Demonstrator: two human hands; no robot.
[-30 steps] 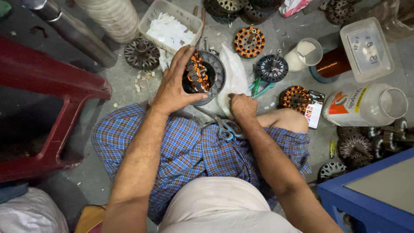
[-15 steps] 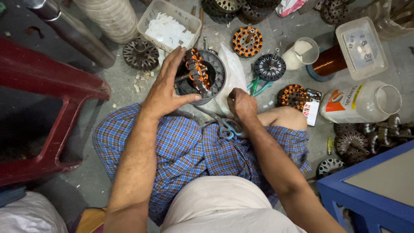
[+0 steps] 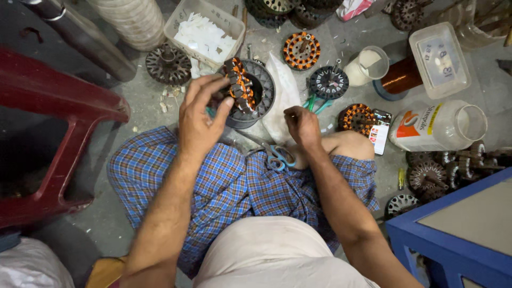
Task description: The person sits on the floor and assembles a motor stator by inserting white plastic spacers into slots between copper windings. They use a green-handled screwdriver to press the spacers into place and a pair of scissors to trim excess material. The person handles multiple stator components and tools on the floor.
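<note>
— What has the left hand [image 3: 201,118] got?

— Its fingers curl round a motor stator [image 3: 246,92], a dark ring with copper-wound coils, tipped up on edge on the concrete floor [image 3: 144,106] just in front of the checked cloth [image 3: 234,186] over the lap.

— And the right hand [image 3: 302,127]?

— Closed narrow, fingertips pinched together; whether it holds a wire I cannot tell. It hovers just right of the stator, in front of a white plastic bag [image 3: 282,101].

— Anything on the lap?

— Blue-handled scissors [image 3: 274,154] lie on the cloth, just below the right hand.

— What lies around?

— A clear tub of white paper slips [image 3: 205,33] toward the floor's far edge, other wound stators [image 3: 302,50] beside it, a copper wire spool [image 3: 399,77], and a clear jar on its side [image 3: 440,127] at right. A red plastic stool [image 3: 53,128] stands at left, a blue table corner [image 3: 453,234] at near right.
</note>
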